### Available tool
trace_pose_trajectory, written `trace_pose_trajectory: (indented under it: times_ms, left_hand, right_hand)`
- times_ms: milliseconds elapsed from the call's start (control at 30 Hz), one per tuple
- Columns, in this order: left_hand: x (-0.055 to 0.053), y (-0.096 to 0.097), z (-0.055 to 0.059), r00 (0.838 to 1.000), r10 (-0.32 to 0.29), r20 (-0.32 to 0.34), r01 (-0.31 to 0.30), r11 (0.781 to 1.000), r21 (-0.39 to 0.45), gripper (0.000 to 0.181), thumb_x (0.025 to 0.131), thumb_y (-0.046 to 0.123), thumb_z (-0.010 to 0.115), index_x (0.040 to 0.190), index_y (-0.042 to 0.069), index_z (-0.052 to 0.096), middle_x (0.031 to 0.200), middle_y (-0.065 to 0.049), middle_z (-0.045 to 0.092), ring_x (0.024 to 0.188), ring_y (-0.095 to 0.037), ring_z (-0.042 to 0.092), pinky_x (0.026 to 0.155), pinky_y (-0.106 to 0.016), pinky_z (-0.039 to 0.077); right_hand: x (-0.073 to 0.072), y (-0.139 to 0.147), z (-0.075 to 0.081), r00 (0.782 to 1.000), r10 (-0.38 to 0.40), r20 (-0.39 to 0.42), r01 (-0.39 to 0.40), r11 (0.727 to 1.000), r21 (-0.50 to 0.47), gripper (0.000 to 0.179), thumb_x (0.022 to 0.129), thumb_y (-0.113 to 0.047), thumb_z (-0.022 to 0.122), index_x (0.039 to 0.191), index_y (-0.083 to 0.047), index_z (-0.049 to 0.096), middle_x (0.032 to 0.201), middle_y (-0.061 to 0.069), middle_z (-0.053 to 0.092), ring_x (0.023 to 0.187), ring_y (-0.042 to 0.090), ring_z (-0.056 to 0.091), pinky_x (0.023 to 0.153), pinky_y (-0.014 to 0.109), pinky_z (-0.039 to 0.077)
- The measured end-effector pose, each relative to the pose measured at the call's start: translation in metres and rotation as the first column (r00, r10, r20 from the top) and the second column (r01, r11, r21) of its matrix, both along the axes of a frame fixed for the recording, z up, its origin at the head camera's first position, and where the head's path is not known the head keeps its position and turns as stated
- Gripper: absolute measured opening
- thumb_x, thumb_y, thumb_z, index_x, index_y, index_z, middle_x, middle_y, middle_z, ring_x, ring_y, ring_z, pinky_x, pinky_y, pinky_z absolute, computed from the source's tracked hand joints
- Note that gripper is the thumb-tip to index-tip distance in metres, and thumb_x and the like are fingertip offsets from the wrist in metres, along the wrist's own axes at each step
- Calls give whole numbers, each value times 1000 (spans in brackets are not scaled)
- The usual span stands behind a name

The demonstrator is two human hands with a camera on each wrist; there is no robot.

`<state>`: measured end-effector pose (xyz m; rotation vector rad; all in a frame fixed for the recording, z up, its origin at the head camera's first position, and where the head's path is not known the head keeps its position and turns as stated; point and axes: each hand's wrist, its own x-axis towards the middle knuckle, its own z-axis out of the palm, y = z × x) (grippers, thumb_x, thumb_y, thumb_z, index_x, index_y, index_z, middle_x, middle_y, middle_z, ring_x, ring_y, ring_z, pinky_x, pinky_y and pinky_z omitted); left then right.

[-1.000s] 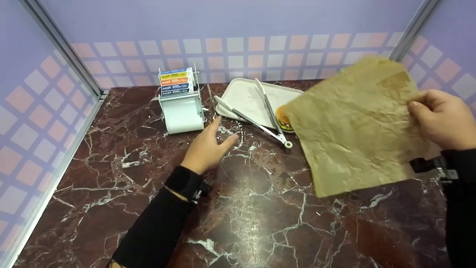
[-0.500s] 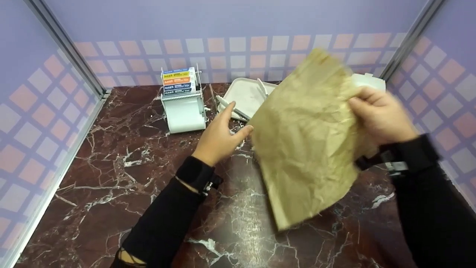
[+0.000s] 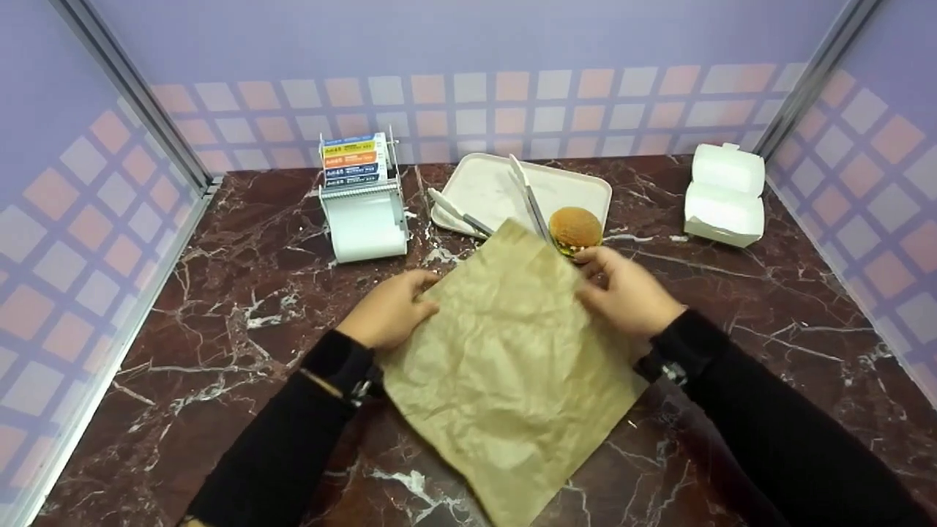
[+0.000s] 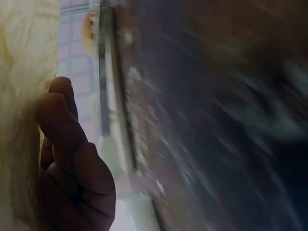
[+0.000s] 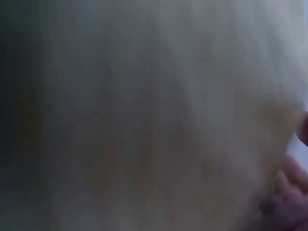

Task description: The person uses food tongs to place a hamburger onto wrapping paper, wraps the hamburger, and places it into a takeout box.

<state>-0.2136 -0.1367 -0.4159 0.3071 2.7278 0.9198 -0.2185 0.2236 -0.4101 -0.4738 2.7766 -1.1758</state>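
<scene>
R grip on brn paper sheet, creased, approx. square

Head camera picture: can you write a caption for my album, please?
Right hand holds brown paper, left hand at its edge, in front of a burger, tongs and tray.

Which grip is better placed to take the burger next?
Probably the right grip: it holds the brown paper close to the burger, while the left grip is farther off.
</scene>
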Motion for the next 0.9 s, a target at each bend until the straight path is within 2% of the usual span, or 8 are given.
trace_pose_trajectory:
  times_ms: [100, 167, 300, 467, 567, 667, 767, 900]
  left_hand:
    - [8, -8, -5, 999, -7, 47, 9, 998, -57, 51, 102, 29, 69, 150, 18, 55, 127, -7, 70, 96, -20, 69, 97, -46, 59]
    - [12, -11, -8, 998, -19, 59, 24, 995, -92, 53, 102, 29, 69, 152, 17, 53, 125, -8, 71, 93, -20, 69, 96, -46, 60]
    - [18, -11, -14, 998, -42, 45, 48, 986, -157, 59, 102, 29, 69, 155, 15, 49, 130, -12, 71, 102, -25, 71, 103, -50, 57]
    - [20, -4, -17, 998, -62, -7, 59, 972, -226, 68, 101, 31, 70, 160, 13, 42, 141, -17, 67, 126, -35, 66, 112, -54, 51]
    - [25, 4, -15, 996, -75, -49, 59, 964, -261, 80, 97, 36, 74, 163, 11, 37, 159, -18, 51, 145, -39, 50, 124, -56, 38]
    - [36, 13, -11, 989, -145, -36, 127, 941, -313, 96, 90, 48, 78, 166, 12, 30, 174, -17, 22, 160, -41, 22, 133, -58, 16]
    - [46, 20, -11, 972, -230, 50, 233, 909, -345, 112, 83, 62, 79, 168, 16, 23, 178, -13, 2, 164, -40, 3, 134, -56, 5]
    - [49, 23, -18, 951, -270, 152, 308, 878, -366, 123, 76, 73, 78, 170, 24, 15, 177, -14, -1, 163, -42, 2, 133, -59, 6]
  right_hand:
    - [11, -11, -13, 981, 134, -138, -116, 985, 131, 49, 91, -4, 74, 138, 0, 61, 133, 20, 66, 121, 36, 63, 111, 54, 50]
    - [21, -17, -20, 952, 247, -181, -203, 951, 231, 50, 90, -9, 77, 138, 0, 62, 144, 23, 61, 135, 41, 56, 121, 60, 39]
    - [41, -22, -29, 902, 426, -69, -366, 841, 399, 66, 96, -29, 75, 152, -1, 52, 164, 24, 41, 152, 47, 37, 127, 64, 27]
    - [46, -22, -33, 872, 484, 71, -455, 751, 478, 79, 101, -40, 68, 158, 6, 39, 167, 28, 34, 156, 49, 29, 130, 61, 24]
    - [42, -20, -32, 870, 482, 105, -464, 727, 506, 80, 103, -41, 66, 159, 6, 36, 167, 29, 32, 157, 49, 26, 130, 63, 22]
    - [36, -15, -31, 875, 466, 131, -461, 720, 519, 81, 103, -42, 65, 160, 5, 34, 169, 28, 30, 158, 49, 25, 130, 64, 20]
    - [27, -12, -30, 881, 451, 140, -453, 724, 521, 80, 103, -42, 64, 161, 5, 34, 169, 28, 29, 157, 49, 26, 130, 64, 19]
    - [17, -12, -30, 887, 444, 127, -440, 727, 527, 77, 103, -40, 64, 159, 7, 37, 167, 29, 32, 156, 48, 30, 130, 61, 21]
